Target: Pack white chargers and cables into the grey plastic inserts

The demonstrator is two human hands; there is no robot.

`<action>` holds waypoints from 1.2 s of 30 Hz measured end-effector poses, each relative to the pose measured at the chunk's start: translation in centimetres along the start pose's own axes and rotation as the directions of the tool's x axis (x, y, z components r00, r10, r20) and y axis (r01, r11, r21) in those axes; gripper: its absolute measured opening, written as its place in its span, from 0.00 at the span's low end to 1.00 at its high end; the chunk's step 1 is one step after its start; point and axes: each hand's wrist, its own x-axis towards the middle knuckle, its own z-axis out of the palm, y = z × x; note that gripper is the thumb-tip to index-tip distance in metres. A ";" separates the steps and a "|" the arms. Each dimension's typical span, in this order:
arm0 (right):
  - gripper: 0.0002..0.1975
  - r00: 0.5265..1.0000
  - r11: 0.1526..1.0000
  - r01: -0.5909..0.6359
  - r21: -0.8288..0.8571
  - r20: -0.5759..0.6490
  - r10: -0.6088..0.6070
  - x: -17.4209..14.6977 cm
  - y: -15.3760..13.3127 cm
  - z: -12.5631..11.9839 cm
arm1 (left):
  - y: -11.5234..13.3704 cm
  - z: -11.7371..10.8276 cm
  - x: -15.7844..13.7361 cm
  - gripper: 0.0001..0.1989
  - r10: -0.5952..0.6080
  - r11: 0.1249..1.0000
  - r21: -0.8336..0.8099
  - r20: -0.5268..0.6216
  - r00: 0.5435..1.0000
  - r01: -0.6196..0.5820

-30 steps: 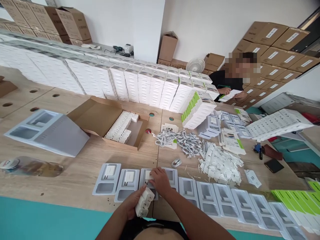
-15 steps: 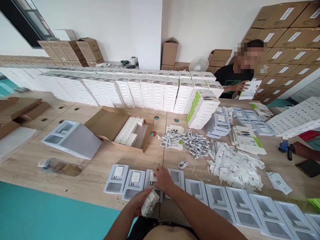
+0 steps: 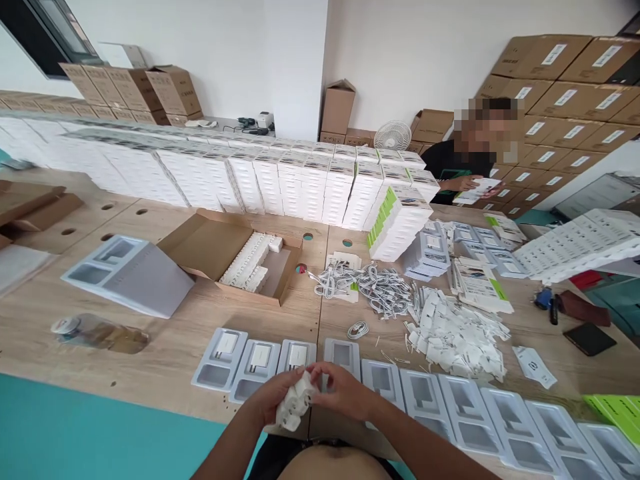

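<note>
My left hand (image 3: 273, 399) holds a small stack of white chargers (image 3: 294, 407) just above the table's near edge. My right hand (image 3: 340, 390) meets it from the right, its fingertips on the top charger of that stack. Right behind the hands lies a row of grey plastic trays (image 3: 425, 397); the three leftmost ones (image 3: 259, 360) each hold a white charger, the ones further right are empty.
An open cardboard box (image 3: 235, 257) of white chargers sits mid-table, beside a stack of grey trays (image 3: 130, 273) and a bottle (image 3: 97, 332) lying on its side. White cables (image 3: 370, 287), paper inserts (image 3: 457, 333) and stacked white boxes (image 3: 300, 177) lie beyond. A seated person (image 3: 460, 167) works at the far right.
My right hand left the third tray, where a charger now sits, and came back to the stack in my left hand. The camera shifted slightly.
</note>
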 end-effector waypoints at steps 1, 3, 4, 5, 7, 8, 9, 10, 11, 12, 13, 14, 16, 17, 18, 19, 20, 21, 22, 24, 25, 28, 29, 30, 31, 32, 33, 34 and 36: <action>0.12 1.000 0.999 -0.024 0.035 0.001 0.024 -0.7 0.3 -0.9 | 0.0 0.8 0.7 0.23 -0.006 1.000 0.015 0.023 1.000 0.006; 0.13 0.995 0.995 -0.095 0.034 -0.027 0.095 -1.4 1.5 -2.8 | -0.3 2.3 2.5 0.26 -0.048 0.997 0.057 0.054 0.997 0.045; 0.14 0.989 0.991 -0.134 -0.001 -0.060 0.134 -1.5 2.4 -3.7 | -0.6 3.0 3.5 0.28 -0.070 0.995 0.080 0.057 0.996 0.066; 0.16 0.980 0.984 -0.173 -0.035 -0.104 0.168 -1.4 3.4 -4.5 | -0.9 3.7 4.3 0.29 -0.089 0.991 0.102 0.051 0.995 0.083; 0.19 0.958 0.970 -0.228 -0.090 -0.201 0.206 -0.9 5.4 -5.4 | -1.6 4.6 5.7 0.28 -0.111 0.985 0.136 0.018 0.994 0.108; 0.20 0.950 0.964 -0.241 -0.115 -0.233 0.209 -0.6 6.2 -5.5 | -2.0 4.9 6.1 0.28 -0.118 0.982 0.149 -0.002 0.993 0.117; 0.21 0.947 0.960 -0.242 -0.139 -0.250 0.203 -0.3 6.9 -5.4 | -2.3 5.1 6.3 0.27 -0.122 0.980 0.157 -0.021 0.992 0.124; 0.21 0.947 0.958 -0.236 -0.160 -0.257 0.190 0.0 7.5 -5.1 | -2.6 5.2 6.4 0.26 -0.126 0.978 0.164 -0.037 0.991 0.131; 0.21 0.949 0.958 -0.226 -0.176 -0.261 0.176 0.3 7.8 -4.6 | -2.7 5.3 6.3 0.26 -0.129 0.976 0.169 -0.050 0.990 0.136; 0.22 0.950 0.958 -0.218 -0.185 -0.266 0.165 0.5 7.9 -4.1 | -2.8 5.3 6.2 0.25 -0.131 0.975 0.173 -0.062 0.989 0.140; 0.22 0.948 0.959 -0.214 -0.188 -0.275 0.158 0.6 7.9 -3.6 | -2.8 5.3 6.0 0.25 -0.132 0.974 0.174 -0.072 0.989 0.142; 0.22 0.946 0.960 -0.213 -0.183 -0.286 0.155 0.5 7.7 -3.2 | -2.8 5.2 5.7 0.25 -0.133 0.974 0.172 -0.079 0.988 0.145; 0.18 0.938 0.965 -0.212 -0.155 -0.309 0.157 0.1 7.0 -2.5 | -2.4 5.2 5.2 0.25 -0.139 0.975 0.162 -0.086 0.987 0.151; 0.15 0.936 0.969 -0.208 -0.132 -0.313 0.159 -0.3 6.4 -2.3 | -2.1 5.3 4.9 0.25 -0.144 0.976 0.156 -0.079 0.986 0.155; 0.11 0.937 0.974 -0.200 -0.104 -0.311 0.159 -0.8 5.7 -2.1 | -1.9 5.4 4.7 0.25 -0.149 0.976 0.152 -0.068 0.986 0.158; 0.08 0.942 0.980 -0.185 -0.078 -0.297 0.154 -1.5 5.0 -2.0 | -1.6 5.6 4.4 0.26 -0.155 0.975 0.152 -0.054 0.986 0.162; 0.06 0.951 0.985 -0.167 -0.041 -0.269 0.150 -2.3 4.4 -1.8 | -1.4 5.9 4.3 0.26 -0.163 0.974 0.156 -0.038 0.986 0.167; 0.05 0.961 0.989 -0.150 0.012 -0.233 0.149 -3.2 3.7 -1.7 | -1.2 6.4 4.2 0.26 -0.168 0.972 0.162 -0.019 0.986 0.169; 0.05 0.968 0.987 -0.144 0.077 -0.197 0.156 -4.1 3.2 -1.6 | -1.1 7.0 4.1 0.26 -0.173 0.971 0.170 0.001 0.985 0.170; 0.09 0.970 0.963 -0.163 0.216 -0.143 0.196 -5.8 2.9 -1.7 | -1.2 8.4 4.3 0.27 -0.178 0.969 0.181 0.044 0.983 0.167; 0.11 0.967 0.949 -0.176 0.262 -0.133 0.216 -6.6 3.2 -2.0 | -1.3 9.3 4.4 0.27 -0.182 0.969 0.183 0.068 0.981 0.167; 0.14 0.940 0.963 -0.216 0.163 -0.232 0.251 -8.8 5.6 -4.2 | -2.3 11.5 5.3 0.32 -0.222 0.955 0.219 0.080 0.972 0.200; 0.15 0.923 0.966 -0.240 0.096 -0.286 0.257 -9.5 6.8 -5.1 | -2.7 12.0 5.6 0.34 -0.243 0.943 0.249 0.062 0.968 0.221; 0.16 0.903 0.962 -0.269 0.037 -0.339 0.265 -10.0 7.9 -6.1 | -3.2 12.4 6.0 0.36 -0.264 0.928 0.284 0.038 0.964 0.242; 0.17 0.884 0.955 -0.298 -0.006 -0.378 0.273 -10.5 9.1 -6.9 | -3.6 12.7 6.4 0.37 -0.280 0.912 0.317 0.015 0.960 0.261; 0.18 0.877 0.950 -0.311 -0.034 -0.397 0.273 -10.8 10.1 -7.5 | -4.0 12.9 6.8 0.38 -0.291 0.899 0.342 -0.003 0.957 0.274; 0.20 0.882 0.950 -0.306 -0.058 -0.393 0.261 -10.9 11.0 -7.8 | -4.4 13.0 7.1 0.39 -0.302 0.889 0.355 -0.017 0.953 0.288; 0.22 0.895 0.953 -0.289 -0.088 -0.379 0.237 -10.9 11.6 -7.9 | -4.6 13.1 7.4 0.39 -0.311 0.884 0.359 -0.029 0.950 0.301; 0.23 0.918 0.958 -0.249 -0.145 -0.351 0.185 -10.7 12.5 -7.5 | -4.8 13.2 7.9 0.40 -0.328 0.876 0.358 -0.048 0.944 0.322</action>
